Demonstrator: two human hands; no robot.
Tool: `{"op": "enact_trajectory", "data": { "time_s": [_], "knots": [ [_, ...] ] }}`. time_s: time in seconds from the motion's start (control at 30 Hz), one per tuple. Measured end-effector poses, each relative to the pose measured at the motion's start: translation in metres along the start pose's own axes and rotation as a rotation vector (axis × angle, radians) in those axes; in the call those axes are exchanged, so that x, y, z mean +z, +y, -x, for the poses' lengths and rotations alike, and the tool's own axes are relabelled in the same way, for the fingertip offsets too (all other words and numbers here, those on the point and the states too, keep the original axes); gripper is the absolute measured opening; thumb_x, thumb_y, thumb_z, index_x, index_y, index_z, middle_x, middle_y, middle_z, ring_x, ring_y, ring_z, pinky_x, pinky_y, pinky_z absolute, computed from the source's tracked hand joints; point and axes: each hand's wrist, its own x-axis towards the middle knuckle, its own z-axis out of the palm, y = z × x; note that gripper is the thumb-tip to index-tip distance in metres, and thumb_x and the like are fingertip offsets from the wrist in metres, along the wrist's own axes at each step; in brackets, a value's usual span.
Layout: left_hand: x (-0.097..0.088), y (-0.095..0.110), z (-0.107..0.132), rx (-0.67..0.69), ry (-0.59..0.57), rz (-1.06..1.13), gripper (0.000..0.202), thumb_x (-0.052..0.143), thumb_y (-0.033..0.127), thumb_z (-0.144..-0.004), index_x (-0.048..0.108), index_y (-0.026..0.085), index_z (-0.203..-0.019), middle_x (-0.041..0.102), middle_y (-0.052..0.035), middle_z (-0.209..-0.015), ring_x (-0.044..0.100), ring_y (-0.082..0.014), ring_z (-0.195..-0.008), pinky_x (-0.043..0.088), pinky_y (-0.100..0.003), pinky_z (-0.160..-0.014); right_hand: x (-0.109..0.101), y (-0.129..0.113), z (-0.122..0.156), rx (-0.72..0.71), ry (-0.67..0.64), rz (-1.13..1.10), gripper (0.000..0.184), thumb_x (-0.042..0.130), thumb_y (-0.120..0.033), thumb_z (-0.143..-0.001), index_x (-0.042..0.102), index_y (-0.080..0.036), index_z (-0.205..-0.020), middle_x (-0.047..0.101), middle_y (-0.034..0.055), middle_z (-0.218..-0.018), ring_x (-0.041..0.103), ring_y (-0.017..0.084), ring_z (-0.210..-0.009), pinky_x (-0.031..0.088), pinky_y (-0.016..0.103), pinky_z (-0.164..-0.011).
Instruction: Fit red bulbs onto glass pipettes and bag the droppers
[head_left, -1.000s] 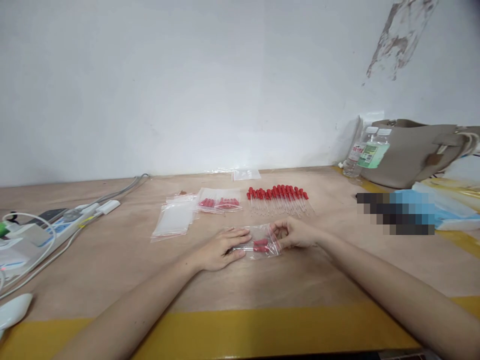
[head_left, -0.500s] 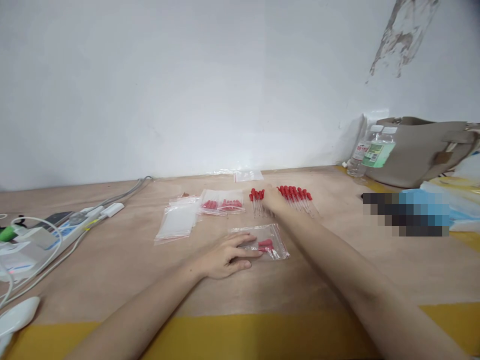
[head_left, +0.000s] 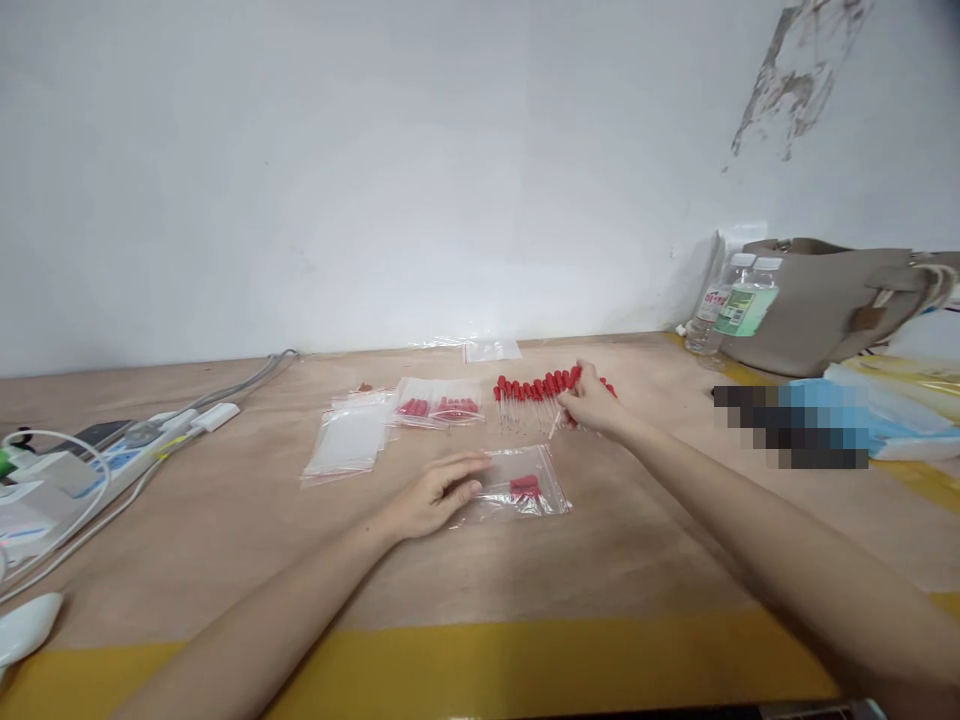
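Observation:
Several droppers with red bulbs and thin clear tubes lie in a row on the table, bulbs toward the wall. My right hand is at the right part of this row, fingers closed round a red-bulbed dropper. Nearer to me lies a clear zip bag with red bulbs in it. My left hand rests at the bag's left edge, fingers stretched out and thumb apart.
Filled zip bags lie left of the droppers, beside a stack of flat bags. Another bag lies by the wall. A power strip with cables is at left. Bottles and a grey handbag stand at right.
My right hand has moved right along the droppers, which now form one continuous row instead of two groups. My left hand has drawn back left, off the middle of the bag.

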Motion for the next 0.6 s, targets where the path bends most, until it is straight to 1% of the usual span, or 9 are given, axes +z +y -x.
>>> {"op": "enact_trajectory", "data": {
  "time_s": [0.03, 0.07, 0.17, 0.23, 0.33, 0.43, 0.5, 0.53, 0.6],
  "knots": [
    [0.0, -0.001, 0.0, -0.01, 0.036, 0.013, 0.035, 0.04, 0.031, -0.086, 0.046, 0.024, -0.12, 0.05, -0.0046, -0.121, 0.042, -0.0173, -0.114, 0.033, -0.034, -0.097, -0.001, 0.009, 0.008, 0.0, 0.033, -0.107, 0.061, 0.045, -0.013, -0.074, 0.012, -0.014, -0.125, 0.051, -0.0029, -0.06, 0.056, 0.014, -0.047, 0.048, 0.025, -0.044],
    [-0.001, -0.003, 0.001, -0.01, 0.045, 0.019, 0.036, 0.044, 0.032, -0.084, 0.047, 0.023, -0.119, 0.052, -0.0047, -0.119, 0.043, -0.0177, -0.113, 0.034, -0.034, -0.096, -0.001, 0.017, 0.016, 0.0, 0.068, -0.197, 0.064, 0.047, -0.013, -0.072, 0.011, -0.017, -0.125, 0.05, -0.0041, -0.061, 0.056, 0.013, -0.047, 0.048, 0.025, -0.043],
    [-0.003, -0.002, 0.001, -0.004, -0.033, 0.012, 0.046, 0.054, 0.036, -0.077, 0.045, 0.023, -0.121, 0.05, -0.005, -0.121, 0.044, -0.0196, -0.113, 0.034, -0.035, -0.096, 0.006, 0.036, 0.034, 0.044, 0.156, -0.414, 0.063, 0.051, -0.012, -0.07, 0.014, -0.022, -0.12, 0.047, -0.0067, -0.062, 0.056, 0.012, -0.045, 0.051, 0.026, -0.044],
    [-0.004, -0.001, 0.001, -0.011, -0.078, -0.007, 0.05, 0.055, 0.037, -0.076, 0.042, 0.024, -0.123, 0.05, -0.0054, -0.121, 0.044, -0.0203, -0.111, 0.034, -0.036, -0.095, 0.011, 0.04, 0.043, 0.08, 0.172, -0.556, 0.053, 0.052, -0.012, -0.071, 0.02, -0.023, -0.113, 0.048, -0.0071, -0.061, 0.057, 0.011, -0.047, 0.053, 0.026, -0.048],
    [-0.005, 0.001, 0.0, -0.032, -0.097, -0.019, 0.05, 0.051, 0.037, -0.079, 0.039, 0.024, -0.125, 0.049, -0.0061, -0.122, 0.045, -0.0207, -0.111, 0.035, -0.037, -0.094, 0.017, 0.037, 0.051, 0.124, 0.088, -0.722, 0.029, 0.047, -0.014, -0.077, 0.029, -0.023, -0.097, 0.053, -0.0039, -0.064, 0.06, 0.01, -0.057, 0.054, 0.026, -0.06],
    [-0.006, 0.001, 0.0, -0.037, -0.114, -0.012, 0.048, 0.047, 0.035, -0.082, 0.035, 0.024, -0.127, 0.047, -0.0057, -0.125, 0.042, -0.0199, -0.113, 0.035, -0.037, -0.094, 0.02, 0.033, 0.055, 0.172, 0.001, -0.768, 0.011, 0.042, -0.018, -0.081, 0.035, -0.022, -0.088, 0.057, 0.0001, -0.07, 0.062, 0.011, -0.066, 0.053, 0.027, -0.07],
    [-0.005, 0.0, -0.001, -0.03, -0.125, -0.014, 0.049, 0.048, 0.035, -0.082, 0.034, 0.024, -0.128, 0.046, -0.0059, -0.125, 0.042, -0.0201, -0.114, 0.034, -0.038, -0.095, 0.018, 0.034, 0.056, 0.179, -0.03, -0.737, 0.007, 0.045, -0.023, -0.08, 0.041, -0.021, -0.086, 0.057, 0.0017, -0.074, 0.061, 0.011, -0.067, 0.052, 0.026, -0.07],
    [-0.005, 0.0, -0.001, -0.026, -0.128, -0.018, 0.05, 0.048, 0.035, -0.081, 0.033, 0.024, -0.128, 0.045, -0.0062, -0.126, 0.042, -0.0205, -0.114, 0.033, -0.038, -0.095, 0.017, 0.035, 0.057, 0.168, -0.061, -0.697, 0.009, 0.049, -0.025, -0.078, 0.044, -0.019, -0.084, 0.057, 0.0021, -0.074, 0.06, 0.01, -0.065, 0.052, 0.026, -0.067],
    [-0.004, 0.0, -0.001, -0.022, -0.128, -0.025, 0.051, 0.048, 0.036, -0.081, 0.033, 0.024, -0.128, 0.045, -0.0065, -0.126, 0.042, -0.0208, -0.114, 0.033, -0.039, -0.095, 0.012, 0.037, 0.057, 0.115, -0.177, -0.575, 0.017, 0.056, -0.029, -0.073, 0.05, -0.017, -0.083, 0.056, 0.0009, -0.068, 0.057, 0.009, -0.057, 0.05, 0.023, -0.058]
  ]
}}
